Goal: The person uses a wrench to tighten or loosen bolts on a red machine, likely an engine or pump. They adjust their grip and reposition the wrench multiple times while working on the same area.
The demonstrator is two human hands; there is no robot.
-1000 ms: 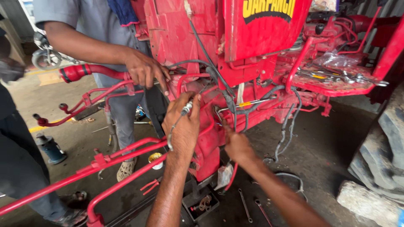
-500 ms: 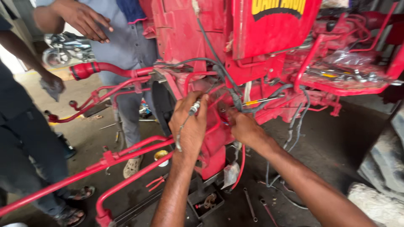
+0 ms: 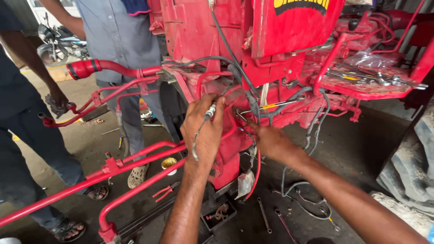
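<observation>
A dark, oil-stained concrete floor (image 3: 361, 135) (littered with spanners (image 3: 264, 216)) brightens toward daylight where a parked motorcycle (image 3: 56, 43) stands at upper left.

Cable (image 3: 197, 140): thin, grey, with a metal end fitting (image 3: 210, 111), silver and cylindrical, at its top. It lies at frame centre, against the back of the left hand (image 3: 205, 131); the fitting pokes up between the fingers, tilted right. Below, the cable loops down over the wrist.

Wire bundle (image 3: 253, 101): black sheathed leads running down the red frame (image 3: 226, 169), centre of frame. The right hand (image 3: 271, 142) reaches into them; its fingertips are hidden behind the wires.
</observation>
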